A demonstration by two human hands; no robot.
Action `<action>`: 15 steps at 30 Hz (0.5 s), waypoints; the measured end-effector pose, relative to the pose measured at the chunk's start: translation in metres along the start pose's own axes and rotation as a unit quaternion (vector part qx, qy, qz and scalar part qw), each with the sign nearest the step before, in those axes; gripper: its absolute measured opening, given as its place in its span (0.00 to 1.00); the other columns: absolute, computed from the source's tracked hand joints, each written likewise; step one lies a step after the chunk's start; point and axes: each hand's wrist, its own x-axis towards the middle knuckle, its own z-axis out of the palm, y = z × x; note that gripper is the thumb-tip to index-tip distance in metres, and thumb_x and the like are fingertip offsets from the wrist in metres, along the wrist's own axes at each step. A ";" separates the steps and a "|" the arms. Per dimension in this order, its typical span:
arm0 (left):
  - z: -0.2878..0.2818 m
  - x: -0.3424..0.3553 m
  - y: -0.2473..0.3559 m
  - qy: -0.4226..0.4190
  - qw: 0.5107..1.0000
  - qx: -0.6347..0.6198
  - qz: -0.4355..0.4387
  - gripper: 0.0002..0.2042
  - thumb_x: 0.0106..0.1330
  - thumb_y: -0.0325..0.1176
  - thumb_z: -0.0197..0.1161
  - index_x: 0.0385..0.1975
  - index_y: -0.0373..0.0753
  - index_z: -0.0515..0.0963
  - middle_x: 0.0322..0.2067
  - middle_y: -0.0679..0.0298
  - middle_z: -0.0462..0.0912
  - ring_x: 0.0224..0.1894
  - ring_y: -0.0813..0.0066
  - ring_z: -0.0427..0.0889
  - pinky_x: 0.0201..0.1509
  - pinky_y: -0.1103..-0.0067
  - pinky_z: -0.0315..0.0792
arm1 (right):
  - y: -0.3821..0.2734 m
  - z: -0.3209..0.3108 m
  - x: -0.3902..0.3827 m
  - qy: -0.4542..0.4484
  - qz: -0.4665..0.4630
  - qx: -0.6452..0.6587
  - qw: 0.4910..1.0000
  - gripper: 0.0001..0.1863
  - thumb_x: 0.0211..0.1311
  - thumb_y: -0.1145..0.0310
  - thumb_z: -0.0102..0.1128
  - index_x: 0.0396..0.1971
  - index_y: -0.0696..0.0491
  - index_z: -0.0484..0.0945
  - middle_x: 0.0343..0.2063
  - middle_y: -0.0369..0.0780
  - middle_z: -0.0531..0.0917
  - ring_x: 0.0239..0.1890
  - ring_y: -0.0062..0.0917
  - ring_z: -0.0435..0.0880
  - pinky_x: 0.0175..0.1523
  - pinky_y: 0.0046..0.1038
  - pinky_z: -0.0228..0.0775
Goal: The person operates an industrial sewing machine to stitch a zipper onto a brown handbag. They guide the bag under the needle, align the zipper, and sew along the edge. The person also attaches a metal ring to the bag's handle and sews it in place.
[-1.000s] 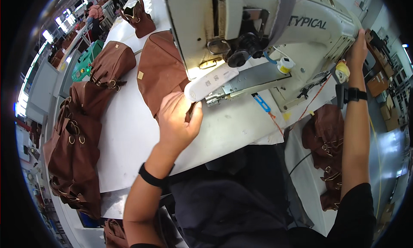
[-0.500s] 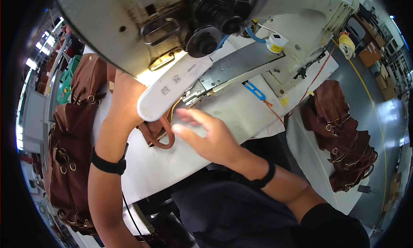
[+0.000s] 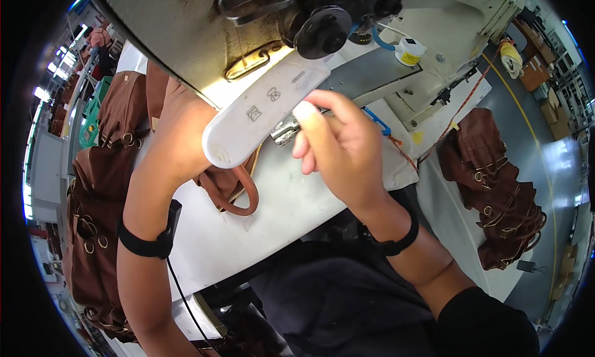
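A brown leather bag piece (image 3: 224, 185) with a rounded handle (image 3: 249, 193) and a gold zipper edge lies on the white table below the sewing machine (image 3: 167, 22). My left hand (image 3: 189, 112) reaches in behind the machine's long white cover (image 3: 238, 131). Its fingers are hidden there, so what it holds does not show. Curled beside the cover's right edge is my right hand (image 3: 347, 143), thumb and forefinger brought together near the edge. Anything between those fingertips is too small to make out. The machine's metal work arm end (image 3: 285, 132) sits just left of its lower fingers.
Brown leather bags (image 3: 93, 202) are heaped along the left side. More brown bags (image 3: 489, 183) lie on a white surface at the right. A small white bottle (image 3: 409, 50) and a blue tool on a cord (image 3: 377, 120) are at the machine bed.
My right hand has moved up and right, from beside the bag handle to the white cover's edge, and its fingers have curled in. The bag piece stays nearly in place.
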 end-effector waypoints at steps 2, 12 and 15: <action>-0.001 0.001 0.001 -0.013 1.000 0.000 0.011 0.14 0.71 0.27 0.65 0.55 0.32 0.83 0.47 0.55 0.89 0.45 0.64 0.87 0.54 0.71 0.79 | -0.005 -0.003 0.011 -0.043 0.033 -0.009 0.998 0.12 0.75 0.67 0.62 0.35 0.62 0.83 0.15 0.32 0.79 0.15 0.09 0.72 0.22 0.18 0.64; -0.021 0.002 0.030 -0.067 0.996 -0.002 -0.051 0.13 0.69 0.30 0.71 0.49 0.30 0.83 0.36 0.60 0.88 0.38 0.71 0.84 0.43 0.73 0.78 | 0.004 -0.008 0.017 -0.073 0.019 0.052 0.996 0.09 0.73 0.70 0.63 0.36 0.62 0.82 0.14 0.32 0.79 0.14 0.09 0.70 0.19 0.19 0.60; -0.024 -0.003 0.027 -0.090 0.990 -0.080 -0.073 0.14 0.67 0.33 0.75 0.46 0.32 0.84 0.34 0.64 0.87 0.38 0.78 0.82 0.43 0.75 0.77 | 0.002 -0.012 0.019 -0.086 0.013 0.023 0.996 0.09 0.73 0.70 0.62 0.37 0.62 0.82 0.14 0.33 0.79 0.14 0.10 0.71 0.20 0.20 0.61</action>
